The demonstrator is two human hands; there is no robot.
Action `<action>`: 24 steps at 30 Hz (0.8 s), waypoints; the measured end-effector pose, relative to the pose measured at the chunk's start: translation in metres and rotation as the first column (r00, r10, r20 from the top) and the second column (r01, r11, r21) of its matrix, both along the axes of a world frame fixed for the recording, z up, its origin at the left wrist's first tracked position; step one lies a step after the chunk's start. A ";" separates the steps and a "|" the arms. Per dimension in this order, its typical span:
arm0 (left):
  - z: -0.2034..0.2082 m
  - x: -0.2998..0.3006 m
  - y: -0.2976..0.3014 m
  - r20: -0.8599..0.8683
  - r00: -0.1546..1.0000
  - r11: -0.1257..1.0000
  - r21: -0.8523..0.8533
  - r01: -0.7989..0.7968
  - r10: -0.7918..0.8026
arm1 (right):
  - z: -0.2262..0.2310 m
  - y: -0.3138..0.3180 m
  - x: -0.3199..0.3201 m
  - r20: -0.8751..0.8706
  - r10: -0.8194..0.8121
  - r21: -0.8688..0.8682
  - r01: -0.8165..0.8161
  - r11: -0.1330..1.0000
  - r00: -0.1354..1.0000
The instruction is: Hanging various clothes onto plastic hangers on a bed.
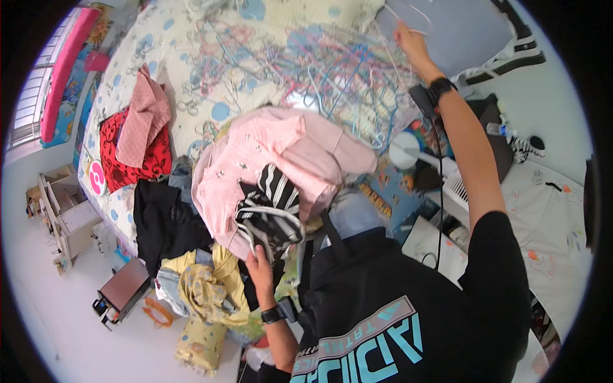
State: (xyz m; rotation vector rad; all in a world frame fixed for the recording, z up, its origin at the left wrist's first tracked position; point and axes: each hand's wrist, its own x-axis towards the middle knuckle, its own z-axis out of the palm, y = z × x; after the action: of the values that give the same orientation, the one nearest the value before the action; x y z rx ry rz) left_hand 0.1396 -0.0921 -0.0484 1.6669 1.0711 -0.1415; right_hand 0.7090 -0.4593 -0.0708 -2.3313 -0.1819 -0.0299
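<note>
I take the pink clothes (252, 150) heaped on the bed (182, 96) as the middle of the clock, with twelve o'clock away from the person. At six o'clock, the left hand (260, 274) pinches the pale edge of a black-and-white striped garment (274, 185), which lies bunched over the near side of that heap. Far out at two o'clock, the right hand (412, 46) is raised on a stretched arm, its fingers closed round a thin white hanger (418, 11) in front of a grey panel (469, 38). Each wrist wears a dark band.

A tangle of blue, pink and white hangers (319, 70) spreads over the sheet around one o'clock. At nine o'clock a dusty-pink cloth (147, 115) lies partly over a red-and-black patterned one (143, 163). A black garment (163, 223) sits crumpled at eight o'clock, and at seven there are yellow clothes (207, 287), with a yellow patterned bundle (201, 345) just beyond.
</note>
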 end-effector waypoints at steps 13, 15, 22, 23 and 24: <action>0.109 0.067 0.036 0.388 0.894 0.960 0.247 0.133 -0.224 | 0.191 0.086 -0.299 -0.283 0.591 0.232 -0.544 0.806 0.755; 0.124 0.071 0.041 0.359 0.901 0.949 0.277 0.149 -0.246 | 0.156 0.113 -0.311 -0.414 0.706 0.328 -0.629 0.705 0.575; 0.169 0.083 0.038 0.479 0.689 0.826 0.452 0.337 -0.543 | 0.078 0.210 -0.311 -0.178 0.773 0.493 -0.624 0.606 0.610; 0.176 0.080 0.035 0.489 0.671 0.822 0.439 0.362 -0.557 | 0.081 0.218 -0.305 -0.169 0.783 0.493 -0.637 0.593 0.598; 0.181 0.076 0.035 0.421 0.706 0.805 0.458 0.378 -0.570 | 0.085 0.225 -0.293 -0.301 0.719 0.702 -0.365 0.612 0.627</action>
State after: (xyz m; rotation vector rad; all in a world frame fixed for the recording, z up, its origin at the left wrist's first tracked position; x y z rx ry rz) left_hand 0.2157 -0.0567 0.1326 2.1072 0.2021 0.1904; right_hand 0.4160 -0.2343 0.0146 -1.4647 -0.5394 0.8228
